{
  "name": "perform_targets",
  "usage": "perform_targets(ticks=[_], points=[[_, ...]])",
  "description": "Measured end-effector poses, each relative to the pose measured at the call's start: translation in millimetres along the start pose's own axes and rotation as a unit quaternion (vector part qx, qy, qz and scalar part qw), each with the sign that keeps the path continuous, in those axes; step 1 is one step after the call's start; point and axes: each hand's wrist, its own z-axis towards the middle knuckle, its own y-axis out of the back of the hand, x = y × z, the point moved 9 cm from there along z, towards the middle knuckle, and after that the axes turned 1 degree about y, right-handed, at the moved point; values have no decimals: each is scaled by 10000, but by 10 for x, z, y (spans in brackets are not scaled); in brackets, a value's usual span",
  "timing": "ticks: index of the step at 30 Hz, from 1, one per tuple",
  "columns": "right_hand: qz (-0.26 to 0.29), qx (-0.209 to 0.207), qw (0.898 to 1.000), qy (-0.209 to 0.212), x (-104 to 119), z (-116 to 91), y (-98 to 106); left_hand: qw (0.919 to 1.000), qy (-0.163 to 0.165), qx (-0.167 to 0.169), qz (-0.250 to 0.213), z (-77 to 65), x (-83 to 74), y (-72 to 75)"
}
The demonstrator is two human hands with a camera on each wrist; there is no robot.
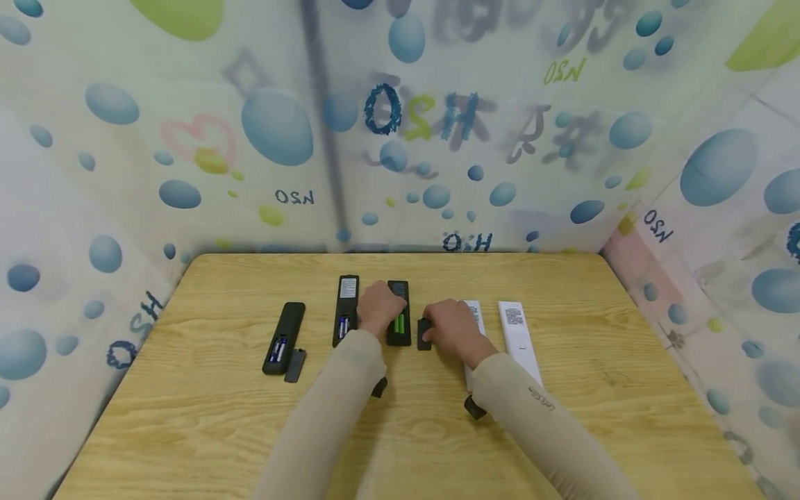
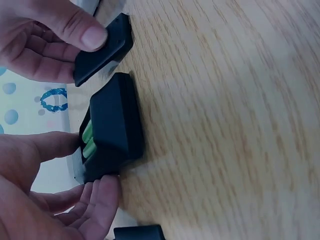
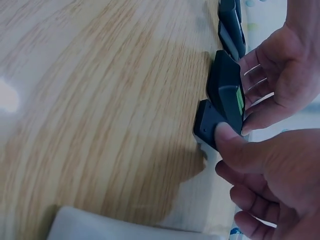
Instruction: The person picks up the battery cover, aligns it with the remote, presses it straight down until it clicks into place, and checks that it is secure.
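My left hand (image 1: 378, 307) grips a black remote control (image 1: 398, 340) lying back up on the table, thumb on one side and fingers on the other. Two green batteries (image 2: 88, 140) sit in its uncovered compartment. Just right of it, my right hand (image 1: 454, 328) pinches a small black battery cover (image 3: 205, 120) between thumb and fingers. In the left wrist view the cover is tilted, beside the remote's end and apart from it. Left of my left hand lies a second black remote (image 1: 342, 303) with blue-and-silver batteries in it, partly hidden by the hand.
On the wooden table (image 1: 600, 444), another black remote (image 1: 289, 326) with batteries exposed lies at left, a loose black cover (image 1: 296, 366) beside it. Two white remotes lie at right, one (image 1: 518, 333) in fuller view, the other (image 1: 475, 310) partly behind my right hand. A patterned curtain (image 1: 400, 201) hangs behind.
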Motion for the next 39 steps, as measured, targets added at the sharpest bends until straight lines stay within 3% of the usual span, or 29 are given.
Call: perform_targets(ticks=[6,14,19,26,33,39], points=[[467,-215,9986,-135,-64,-25,38,9999,-157,-14,-8,-24,-45,8],[948,-160,9953,-78,-64,-73,75,9960,-147,265,-842,-38,40,-33],[1089,-195,9939,1,-58,-122,133,9875,-179,542,-1471,-40,60,-62],[1265,-241,9916,-97,-97,-208,336,9725,-271,960,-2104,-102,-43,14],[1330,-213,9909,35,-98,-281,435,9707,-691,992,-2078,-193,-145,101],[1307,-286,9909,118,-118,-393,455,9643,-756,1142,-2268,-295,-105,72]])
